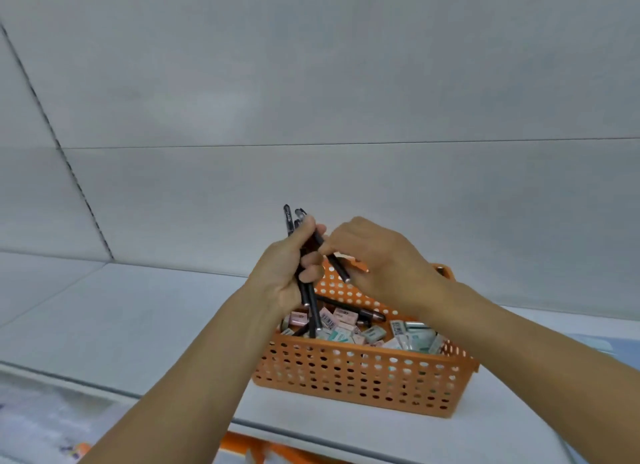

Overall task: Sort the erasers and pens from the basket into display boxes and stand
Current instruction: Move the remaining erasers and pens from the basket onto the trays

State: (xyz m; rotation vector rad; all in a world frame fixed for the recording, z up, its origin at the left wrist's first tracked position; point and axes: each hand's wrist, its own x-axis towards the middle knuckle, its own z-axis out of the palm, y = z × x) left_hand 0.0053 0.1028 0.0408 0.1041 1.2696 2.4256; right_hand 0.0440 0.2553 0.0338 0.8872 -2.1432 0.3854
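Left hand: the left hand (282,273) is raised above the basket with its fingers curled round a bundle of slim black pens (306,276), which stand nearly upright, caps towards 12 o'clock and lower ends pointing down into the basket.
Right hand: the right hand (375,261) is at 3 o'clock of the left, touching it at the fingertips; its thumb and fingers pinch a single black pen (334,259) that slants from the bundle towards 5 o'clock, its metal tip free below the fingers.
Basket: an orange perforated plastic basket (363,377) sits on the shelf directly below both hands, at 6 o'clock of them.
Basket contents: small wrapped rectangular erasers (341,320), in pale pink, mint green and white, lie in a loose heap across the bottom; another dark pen (356,307) lies flat across them near the far wall.
Shelf: a pale grey shelf board (138,311) bears the basket, which is near the front edge.
Backing: a plain grey back panel (311,82) rises behind, with a perforated upright strip (69,165) running towards 11 o'clock.
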